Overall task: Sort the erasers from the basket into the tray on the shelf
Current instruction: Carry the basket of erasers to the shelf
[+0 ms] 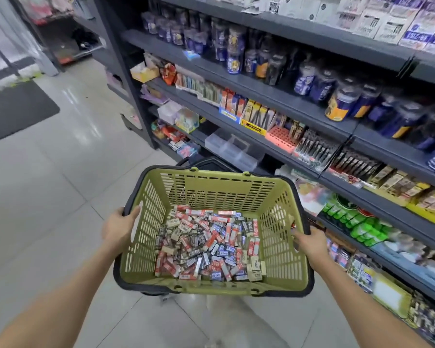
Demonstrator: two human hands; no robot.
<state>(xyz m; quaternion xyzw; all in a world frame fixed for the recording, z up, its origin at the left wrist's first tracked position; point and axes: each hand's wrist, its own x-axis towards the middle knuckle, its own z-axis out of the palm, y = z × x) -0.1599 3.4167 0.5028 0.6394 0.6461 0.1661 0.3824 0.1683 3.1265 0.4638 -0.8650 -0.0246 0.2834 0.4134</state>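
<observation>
Nearest me, in the lower middle of the frame, my left hand (119, 228) is curled over the left rim of the olive-green plastic basket (224, 189). My right hand (309, 241) is clamped on the right rim, fingertips hooked inside the slotted wall. Both hands are taken up with the basket, so neither is free to pick. The basket is a stiff moulded tub with a dark rim and walls pierced by rows of slots. Its long axis runs from the bottom of the frame toward the top. I cannot tell whether anything supports it from below. On its floor lie the erasers (209, 244), a loose heap of small rectangular blocks in printed sleeves of red-and-white, blue, black and plain cream, pointing every which way. What the next move turns on, I judge, is that the tray (232, 149) sits straight beyond the basket's far end, just above it in the frame. It is a clear, hard plastic box with dividers, its compartments looking bare from here, its long side slanting from upper left to lower right along the dark grey shelving (274, 95). That shelving fills the right of the frame, so my right hand is the nearer one. Farther off at the left are glossy pale floor tiles (60, 177) and a black mat (13, 111).
</observation>
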